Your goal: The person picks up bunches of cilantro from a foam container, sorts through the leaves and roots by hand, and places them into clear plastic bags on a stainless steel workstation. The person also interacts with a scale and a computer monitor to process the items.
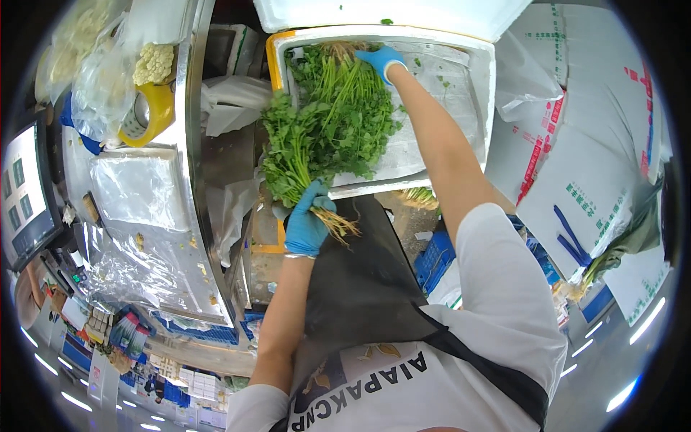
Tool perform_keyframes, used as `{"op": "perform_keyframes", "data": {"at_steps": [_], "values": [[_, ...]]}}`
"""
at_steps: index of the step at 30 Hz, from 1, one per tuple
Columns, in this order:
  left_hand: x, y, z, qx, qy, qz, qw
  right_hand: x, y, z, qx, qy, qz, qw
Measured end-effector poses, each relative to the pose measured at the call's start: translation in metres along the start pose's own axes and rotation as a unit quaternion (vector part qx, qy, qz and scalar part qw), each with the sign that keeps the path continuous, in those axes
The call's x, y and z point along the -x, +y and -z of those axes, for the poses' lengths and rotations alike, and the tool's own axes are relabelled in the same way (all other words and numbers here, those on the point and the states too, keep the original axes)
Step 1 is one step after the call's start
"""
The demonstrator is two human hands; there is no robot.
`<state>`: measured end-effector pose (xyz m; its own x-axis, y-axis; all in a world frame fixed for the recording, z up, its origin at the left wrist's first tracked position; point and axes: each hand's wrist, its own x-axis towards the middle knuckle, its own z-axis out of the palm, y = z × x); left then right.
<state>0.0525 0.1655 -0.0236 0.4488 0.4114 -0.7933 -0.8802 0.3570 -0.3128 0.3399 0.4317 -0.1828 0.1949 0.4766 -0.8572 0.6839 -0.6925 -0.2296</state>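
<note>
My left hand [307, 221], in a blue glove, grips a bunch of leafy green herbs [291, 170] that look like coriander. Its pale roots [337, 222] stick out to the right of the fist, and its leaves hang over the near left corner of a white foam box [488, 108]. Inside that box, a larger heap of the same herbs [345, 102] fills the left side, roots towards the far wall. My right hand [384, 58], also blue-gloved, reaches in and touches the root end of the heap. Its fingers are partly hidden among the stems.
On the left, a metal-edged counter [195, 162] carries a cauliflower [154, 63], a yellow tape roll [148, 116] and clear plastic bags [140, 186]. A monitor [27, 189] stands beyond. Printed white foam boxes [577, 162] are at right; a blue crate [434, 259] sits below.
</note>
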Motion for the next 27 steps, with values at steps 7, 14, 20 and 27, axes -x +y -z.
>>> {"op": "perform_keyframes", "data": {"at_steps": [7,14,20,27], "values": [[0.035,0.003,-0.017,-0.112,0.068,-0.075,0.989,0.037,0.013,0.029,-0.066,-0.040,0.073,0.994],[0.047,-0.014,-0.013,-0.109,0.063,-0.040,0.991,0.158,0.098,0.054,-0.228,-0.030,0.184,0.956],[0.060,-0.047,-0.010,-0.068,0.050,0.025,0.996,0.254,0.073,0.025,-0.212,0.297,0.253,0.896],[0.044,-0.068,-0.005,-0.051,-0.014,0.235,0.971,0.381,0.084,-0.094,-0.023,0.165,0.485,0.859]]}}
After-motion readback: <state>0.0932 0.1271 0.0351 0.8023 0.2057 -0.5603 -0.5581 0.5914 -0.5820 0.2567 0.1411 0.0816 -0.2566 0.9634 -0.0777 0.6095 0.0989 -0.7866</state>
